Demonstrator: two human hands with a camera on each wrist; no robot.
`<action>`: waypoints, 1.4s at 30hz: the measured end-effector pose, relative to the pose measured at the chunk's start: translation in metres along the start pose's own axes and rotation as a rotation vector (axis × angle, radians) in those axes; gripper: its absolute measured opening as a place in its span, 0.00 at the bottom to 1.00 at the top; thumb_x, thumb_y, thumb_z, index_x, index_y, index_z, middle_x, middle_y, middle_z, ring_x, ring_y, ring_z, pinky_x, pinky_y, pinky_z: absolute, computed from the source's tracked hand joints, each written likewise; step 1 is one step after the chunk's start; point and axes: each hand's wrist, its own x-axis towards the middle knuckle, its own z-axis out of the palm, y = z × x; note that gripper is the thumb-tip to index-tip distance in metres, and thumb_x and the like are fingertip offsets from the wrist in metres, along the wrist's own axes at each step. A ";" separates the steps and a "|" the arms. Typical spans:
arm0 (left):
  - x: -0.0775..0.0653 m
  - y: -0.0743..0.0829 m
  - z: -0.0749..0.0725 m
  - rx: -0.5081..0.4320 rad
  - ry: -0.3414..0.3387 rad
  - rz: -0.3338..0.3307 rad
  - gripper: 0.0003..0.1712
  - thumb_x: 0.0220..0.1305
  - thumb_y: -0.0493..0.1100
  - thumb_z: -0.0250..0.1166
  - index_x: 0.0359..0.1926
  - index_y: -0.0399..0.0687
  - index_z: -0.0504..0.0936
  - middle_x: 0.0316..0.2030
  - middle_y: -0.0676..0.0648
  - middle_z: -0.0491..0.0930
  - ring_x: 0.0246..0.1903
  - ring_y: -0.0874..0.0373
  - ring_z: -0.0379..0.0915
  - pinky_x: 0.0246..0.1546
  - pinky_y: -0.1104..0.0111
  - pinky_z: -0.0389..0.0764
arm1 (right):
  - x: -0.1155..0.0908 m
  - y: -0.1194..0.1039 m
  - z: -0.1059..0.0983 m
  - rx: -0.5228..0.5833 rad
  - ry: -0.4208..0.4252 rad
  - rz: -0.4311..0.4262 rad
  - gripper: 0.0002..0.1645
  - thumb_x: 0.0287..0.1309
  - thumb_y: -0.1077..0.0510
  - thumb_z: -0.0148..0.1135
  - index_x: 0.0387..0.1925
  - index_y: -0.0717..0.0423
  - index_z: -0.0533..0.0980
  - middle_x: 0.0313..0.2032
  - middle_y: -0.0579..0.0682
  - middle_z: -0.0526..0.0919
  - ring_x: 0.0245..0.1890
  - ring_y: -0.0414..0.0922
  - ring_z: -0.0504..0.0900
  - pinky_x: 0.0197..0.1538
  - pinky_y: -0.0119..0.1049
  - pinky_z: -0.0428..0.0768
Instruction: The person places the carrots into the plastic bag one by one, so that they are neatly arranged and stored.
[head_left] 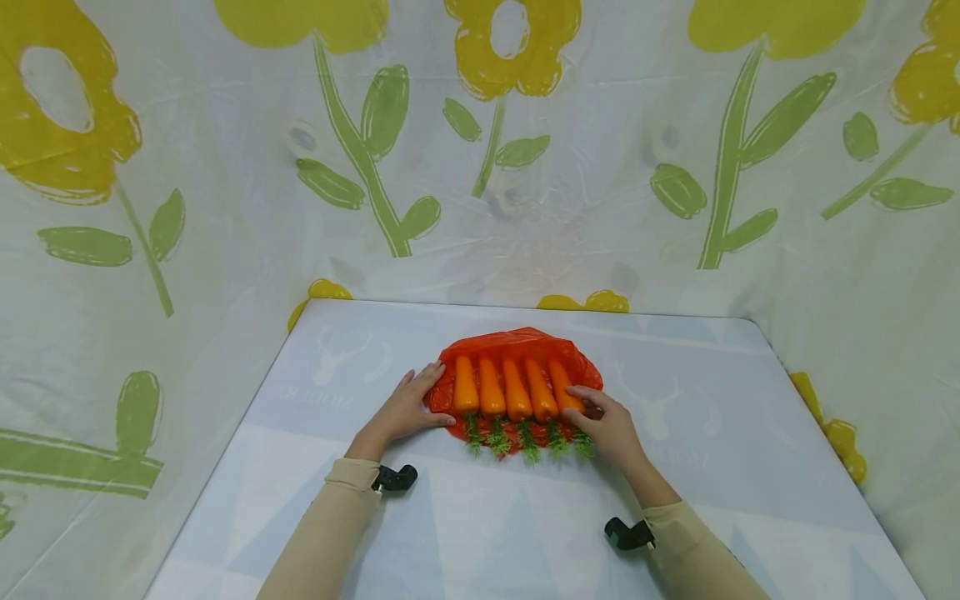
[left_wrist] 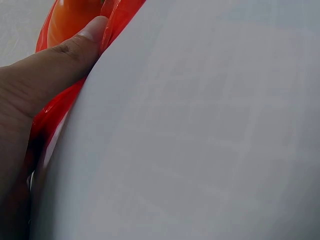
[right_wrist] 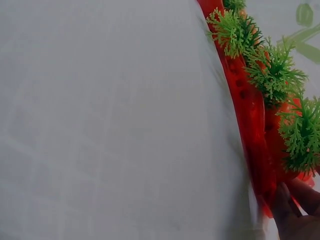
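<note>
Several orange toy carrots [head_left: 515,387] with green leafy tops [head_left: 528,446] lie side by side on a red plastic bag [head_left: 525,340]. Their tops point toward me and overhang the bag's near edge. My left hand [head_left: 408,408] rests on the bag's left edge, fingers spread and thumb along the near side; in the left wrist view the thumb [left_wrist: 65,57] presses the red film beside an orange carrot [left_wrist: 75,20]. At the other end, my right hand [head_left: 611,429] holds the lower part of the rightmost carrot [head_left: 559,379] between thumb and fingers. The right wrist view shows the leafy tops [right_wrist: 275,72] close up.
The bag lies on a table with a pale patterned cover [head_left: 487,533]. Flower-printed curtains [head_left: 585,208] enclose the back and both sides. Each wrist carries a small black camera, one at the left cuff [head_left: 397,478] and one at the right cuff [head_left: 628,533].
</note>
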 end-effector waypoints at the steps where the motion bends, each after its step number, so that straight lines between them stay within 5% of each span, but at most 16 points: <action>1: 0.000 0.000 0.000 0.002 0.000 0.000 0.61 0.55 0.62 0.76 0.79 0.39 0.56 0.78 0.40 0.55 0.78 0.46 0.45 0.79 0.51 0.37 | 0.000 0.000 0.000 -0.001 0.003 0.002 0.28 0.63 0.50 0.71 0.63 0.52 0.79 0.63 0.58 0.78 0.54 0.55 0.80 0.59 0.52 0.81; 12: 0.001 -0.001 0.001 -0.002 -0.001 -0.007 0.61 0.54 0.62 0.76 0.79 0.39 0.56 0.78 0.41 0.54 0.79 0.47 0.45 0.79 0.52 0.36 | -0.002 0.000 -0.001 -0.010 0.018 0.009 0.35 0.63 0.45 0.70 0.68 0.50 0.74 0.65 0.59 0.76 0.56 0.56 0.80 0.60 0.52 0.80; 24: 0.000 0.000 0.001 -0.014 0.001 -0.020 0.61 0.54 0.62 0.76 0.79 0.40 0.56 0.78 0.41 0.54 0.79 0.48 0.44 0.79 0.52 0.36 | -0.007 0.002 -0.007 -0.011 0.080 -0.062 0.28 0.70 0.50 0.64 0.67 0.53 0.76 0.54 0.56 0.83 0.52 0.52 0.81 0.59 0.48 0.81; 35: 0.001 0.001 0.000 -0.009 -0.003 -0.009 0.61 0.54 0.62 0.77 0.79 0.40 0.57 0.78 0.41 0.55 0.78 0.47 0.45 0.79 0.51 0.37 | -0.010 0.012 -0.015 -0.004 0.105 -0.059 0.28 0.69 0.48 0.65 0.66 0.53 0.76 0.59 0.55 0.82 0.52 0.50 0.81 0.52 0.19 0.76; 42: -0.001 0.003 -0.001 -0.016 -0.005 -0.014 0.61 0.54 0.62 0.76 0.79 0.40 0.57 0.78 0.40 0.55 0.78 0.47 0.45 0.79 0.50 0.37 | -0.011 0.014 -0.017 0.003 0.119 -0.055 0.27 0.69 0.49 0.65 0.66 0.53 0.77 0.60 0.55 0.81 0.51 0.46 0.81 0.51 0.15 0.74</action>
